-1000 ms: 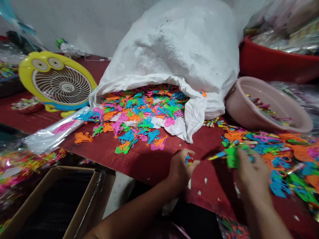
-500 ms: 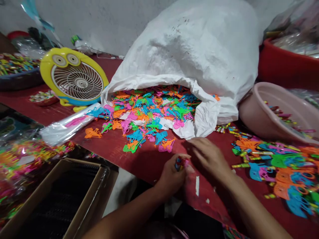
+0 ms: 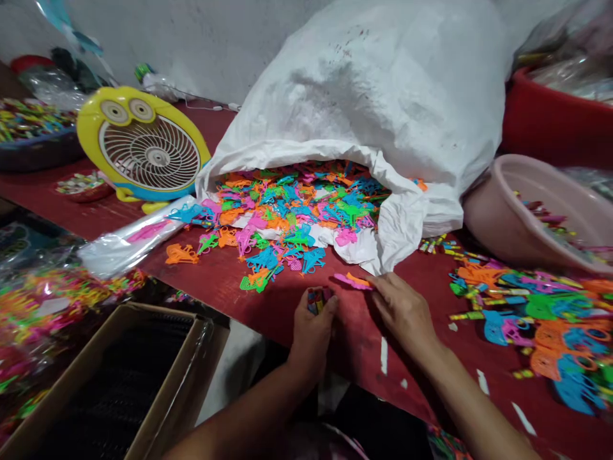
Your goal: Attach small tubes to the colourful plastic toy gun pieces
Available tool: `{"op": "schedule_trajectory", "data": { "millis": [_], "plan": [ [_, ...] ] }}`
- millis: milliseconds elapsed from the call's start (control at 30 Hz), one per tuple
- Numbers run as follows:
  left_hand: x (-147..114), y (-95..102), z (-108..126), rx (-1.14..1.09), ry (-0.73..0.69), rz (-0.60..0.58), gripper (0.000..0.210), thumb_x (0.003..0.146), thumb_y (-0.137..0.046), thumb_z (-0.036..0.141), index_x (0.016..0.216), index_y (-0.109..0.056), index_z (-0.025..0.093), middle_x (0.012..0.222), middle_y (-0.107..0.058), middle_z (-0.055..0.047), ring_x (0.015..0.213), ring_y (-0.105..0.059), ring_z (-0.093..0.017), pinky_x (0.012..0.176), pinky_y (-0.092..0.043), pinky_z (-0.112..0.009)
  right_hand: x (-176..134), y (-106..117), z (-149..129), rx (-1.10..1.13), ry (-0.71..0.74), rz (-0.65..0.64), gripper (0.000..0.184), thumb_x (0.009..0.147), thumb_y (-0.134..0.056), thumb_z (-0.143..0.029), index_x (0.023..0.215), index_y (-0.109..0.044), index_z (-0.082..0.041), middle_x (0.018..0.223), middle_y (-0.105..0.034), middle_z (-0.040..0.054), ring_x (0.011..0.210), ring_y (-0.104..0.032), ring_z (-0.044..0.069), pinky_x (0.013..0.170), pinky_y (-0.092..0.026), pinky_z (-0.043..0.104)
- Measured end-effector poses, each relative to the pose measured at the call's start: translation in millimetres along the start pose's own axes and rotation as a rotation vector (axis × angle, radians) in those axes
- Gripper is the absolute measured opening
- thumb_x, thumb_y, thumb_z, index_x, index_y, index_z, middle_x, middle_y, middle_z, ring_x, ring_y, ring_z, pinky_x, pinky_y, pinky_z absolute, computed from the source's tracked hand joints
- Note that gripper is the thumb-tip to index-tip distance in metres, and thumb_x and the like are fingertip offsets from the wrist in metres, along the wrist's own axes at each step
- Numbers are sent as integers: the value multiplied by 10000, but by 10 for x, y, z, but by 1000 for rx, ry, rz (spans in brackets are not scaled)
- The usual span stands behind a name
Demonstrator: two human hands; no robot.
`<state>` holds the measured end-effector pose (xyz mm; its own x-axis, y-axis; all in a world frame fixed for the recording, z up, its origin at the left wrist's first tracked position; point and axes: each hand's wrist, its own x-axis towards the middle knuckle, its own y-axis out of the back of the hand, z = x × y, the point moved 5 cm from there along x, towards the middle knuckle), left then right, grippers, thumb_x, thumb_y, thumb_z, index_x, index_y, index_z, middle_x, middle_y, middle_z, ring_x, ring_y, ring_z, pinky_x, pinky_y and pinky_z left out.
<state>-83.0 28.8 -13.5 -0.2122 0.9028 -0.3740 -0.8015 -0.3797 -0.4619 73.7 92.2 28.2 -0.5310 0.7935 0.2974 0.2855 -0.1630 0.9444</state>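
My left hand point(image 3: 309, 335) is closed around a small bundle of short, colourful wrapped tubes point(image 3: 317, 299), their ends showing above the fist. To its right, my right hand point(image 3: 405, 310) pinches a pink and orange plastic piece point(image 3: 353, 281) just over the red tabletop point(image 3: 272, 313). Beyond both hands, a heap of flat plastic toy pieces point(image 3: 297, 204) in orange, blue, green and pink spills from the mouth of a big white sack point(image 3: 383, 83). At the right lie rows of similar pieces point(image 3: 550, 332) together with wrapped tubes.
A yellow fan point(image 3: 153, 150) stands at the left behind a clear plastic bag point(image 3: 129, 243). An open cardboard box point(image 3: 194, 338) of dark items is below the table edge. On the right are a pink basin point(image 3: 502, 204) and a red tub point(image 3: 550, 121).
The pink and orange piece has left the tabletop and is now in my right hand. My left hand has drawn away to the left with its bundle of tubes.
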Motion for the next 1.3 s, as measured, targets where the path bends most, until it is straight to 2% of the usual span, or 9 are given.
{"op": "schedule_trajectory", "data": {
  "millis": [133,233,333,400,467,567,767,1000,1300],
  "plan": [
    [56,-174,-45,-13,30,-34,283,781,-708,345,851,-504,162,557,-502,57,441,-413,-64,421,-303,-179,-234,138,-162,-125,38,123,338,961,-445,-158,1242,-633,-157,840,-579,79,769,-528,197,665,-415,310],
    [102,-274,-65,-4,67,-79,266,735,-725,272,830,-502,165,512,-493,66,418,-401,-63,412,-288,-177,-328,248,-189,87,8,145,395,954,-472,-162,1335,-564,-202,875,-579,69,792,-559,179,688,-466,293],
    [127,-366,-76,-43,143,-211,253,708,-731,260,783,-513,155,532,-512,47,434,-419,-63,426,-284,-179,-390,402,-75,346,-112,139,568,927,-537,-206,1471,-387,-272,1159,-588,89,1013,-593,191,828,-515,310],
    [112,-443,-111,-46,225,-356,246,699,-738,272,776,-547,137,561,-531,29,455,-447,-65,442,-288,-180,-421,488,2,452,-142,107,664,909,-566,-235,1513,-296,-297,1404,-480,94,1234,-513,223,967,-490,362],
    [84,-508,-169,-41,284,-463,256,683,-754,280,774,-570,126,576,-542,20,466,-463,-68,452,-296,-180,-442,521,24,522,-83,26,633,909,-567,-233,1494,-341,-320,1501,-407,68,1351,-419,237,1069,-426,411],
    [60,-593,-244,-77,256,-533,257,693,-750,295,746,-559,132,554,-548,16,465,-447,-68,458,-299,-183,-480,497,20,597,12,-55,476,916,-570,-200,1366,-533,-349,1421,-524,36,1331,-454,220,1092,-407,421],
    [84,-705,-253,-20,114,-452,273,729,-736,329,792,-553,138,573,-612,-12,487,-489,-84,505,-336,-193,-579,430,141,692,-203,109,263,884,-631,-248,1132,-709,-286,1188,-677,65,1101,-623,215,947,-505,374],
    [121,-696,-275,3,13,-272,286,665,-754,214,731,-479,168,585,-523,56,497,-487,-71,527,-370,-192,-818,268,306,875,-794,281,275,843,-668,-412,1006,-701,-193,807,-703,38,695,-633,167,618,-512,268],
    [98,-702,-365,175,-176,-231,240,715,-642,148,673,-407,177,613,-383,70,554,-316,-58,508,-276,-194,-566,390,-37,772,-752,391,254,858,-628,-426,858,-664,-174,745,-656,19,675,-595,147,603,-465,243]
  ]
}}
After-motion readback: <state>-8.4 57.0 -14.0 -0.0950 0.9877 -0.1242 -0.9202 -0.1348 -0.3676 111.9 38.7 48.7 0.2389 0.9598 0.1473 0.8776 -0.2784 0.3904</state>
